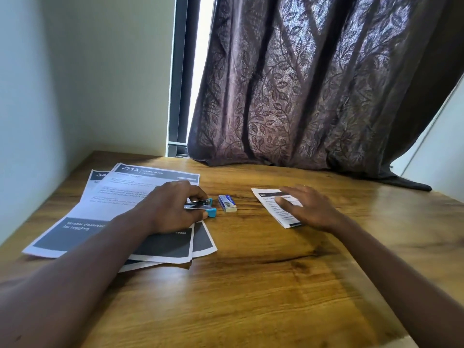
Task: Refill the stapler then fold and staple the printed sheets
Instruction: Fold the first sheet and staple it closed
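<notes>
My left hand (173,205) grips a small blue stapler (200,207) at the right edge of a stack of printed sheets (118,197); the stapler's metal magazine shows between its blue ends. Just right of it a small blue and white staple box (227,203) lies on the wooden table (251,272). Farther right lies a folded printed sheet (272,204). My right hand (307,208) rests flat on that sheet with fingers spread and straight.
A dark patterned curtain (313,96) hangs behind the table, and its hem lies on the far edge. A wall (62,84) closes the left side. The table's right edge runs diagonally near my right forearm.
</notes>
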Demonstrator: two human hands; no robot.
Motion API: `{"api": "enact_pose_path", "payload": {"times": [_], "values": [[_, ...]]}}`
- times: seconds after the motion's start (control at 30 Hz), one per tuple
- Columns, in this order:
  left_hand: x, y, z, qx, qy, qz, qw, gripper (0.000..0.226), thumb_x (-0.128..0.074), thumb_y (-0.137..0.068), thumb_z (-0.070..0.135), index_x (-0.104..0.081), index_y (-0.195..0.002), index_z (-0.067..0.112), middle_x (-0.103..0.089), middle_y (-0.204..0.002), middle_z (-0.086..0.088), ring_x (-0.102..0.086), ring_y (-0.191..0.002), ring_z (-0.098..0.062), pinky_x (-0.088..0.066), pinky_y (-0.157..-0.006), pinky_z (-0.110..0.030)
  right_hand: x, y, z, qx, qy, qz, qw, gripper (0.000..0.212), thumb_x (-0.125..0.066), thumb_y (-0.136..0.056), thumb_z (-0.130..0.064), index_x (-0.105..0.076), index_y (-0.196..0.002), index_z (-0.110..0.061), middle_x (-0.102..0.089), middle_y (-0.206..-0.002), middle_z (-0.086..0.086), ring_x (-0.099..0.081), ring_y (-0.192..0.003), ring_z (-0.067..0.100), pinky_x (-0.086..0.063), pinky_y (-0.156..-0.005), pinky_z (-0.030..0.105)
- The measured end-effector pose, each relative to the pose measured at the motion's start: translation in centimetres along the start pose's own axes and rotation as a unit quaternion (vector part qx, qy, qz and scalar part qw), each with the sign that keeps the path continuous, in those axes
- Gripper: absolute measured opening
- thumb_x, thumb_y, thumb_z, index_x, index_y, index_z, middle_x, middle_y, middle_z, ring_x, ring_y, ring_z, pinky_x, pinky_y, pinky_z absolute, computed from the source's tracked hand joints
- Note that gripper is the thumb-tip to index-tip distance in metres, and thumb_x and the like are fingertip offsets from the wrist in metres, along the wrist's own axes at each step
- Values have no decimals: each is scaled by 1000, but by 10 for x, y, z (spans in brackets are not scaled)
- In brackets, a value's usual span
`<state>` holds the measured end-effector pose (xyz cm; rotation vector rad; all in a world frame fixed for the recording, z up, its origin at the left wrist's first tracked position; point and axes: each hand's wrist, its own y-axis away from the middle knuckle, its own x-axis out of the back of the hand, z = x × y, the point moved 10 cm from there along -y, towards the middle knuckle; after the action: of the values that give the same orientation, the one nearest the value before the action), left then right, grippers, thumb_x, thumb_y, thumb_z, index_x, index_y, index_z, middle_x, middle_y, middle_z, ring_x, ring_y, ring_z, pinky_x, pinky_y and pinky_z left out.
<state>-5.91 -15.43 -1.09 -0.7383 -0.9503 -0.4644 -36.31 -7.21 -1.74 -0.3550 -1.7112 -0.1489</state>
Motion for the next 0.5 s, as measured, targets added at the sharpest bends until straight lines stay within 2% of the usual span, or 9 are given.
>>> {"api": "enact_pose_path", "payload": {"times": [0.07, 0.17, 0.3, 0.4, 0.5], "values": [[0, 1, 3, -13, -5, -2, 1000, 45, -74, -90, 46, -65, -132, 33, -56, -105, 15, -52, -92, -4, -39, -73, -18, -8, 13, 8, -19, -3, -43, 999, 91, -20, -70, -93, -36, -149, -51, -22, -167, -3, -15, -154, 22, -13, -121, 59], [6, 2, 17, -49, -2, 7, 999, 43, -74, -91, 41, -66, -132, 33, -62, -110, 13, -52, -89, -2, -40, -74, -16, -26, 19, 15, -57, 0, -91, 994, 79, -23, -81, -88, -21, -153, -54, -10, -169, -4, -7, -156, 24, -3, -121, 57], [7, 1, 52, -113, 26, 8, 993, 42, -76, -91, 36, -68, -132, 31, -67, -114, 8, -59, -98, -7, -48, -86, -26, -34, 7, 14, -103, 12, -54, 993, 78, -18, -84, -88, -15, -154, -54, -6, -170, -3, -2, -156, 29, -1, -121, 59], [-14, 2, 76, -147, 26, -29, 988, 44, -73, -94, 34, -63, -137, 32, -61, -118, 16, -52, -109, -4, -40, -92, -21, -37, 1, 11, -120, 19, -26, 992, 85, -14, -78, -92, -17, -154, -52, -10, -170, -1, -7, -155, 32, -4, -120, 61], [-30, 4, 86, -157, 20, -46, 986, 45, -71, -96, 31, -61, -140, 34, -62, -126, 16, -47, -113, 2, -39, -101, -24, -35, 0, 12, -113, 1, 4, 994, 90, -13, -76, -91, -24, -154, -48, -18, -168, 0, -13, -154, 32, -7, -119, 61]]}}
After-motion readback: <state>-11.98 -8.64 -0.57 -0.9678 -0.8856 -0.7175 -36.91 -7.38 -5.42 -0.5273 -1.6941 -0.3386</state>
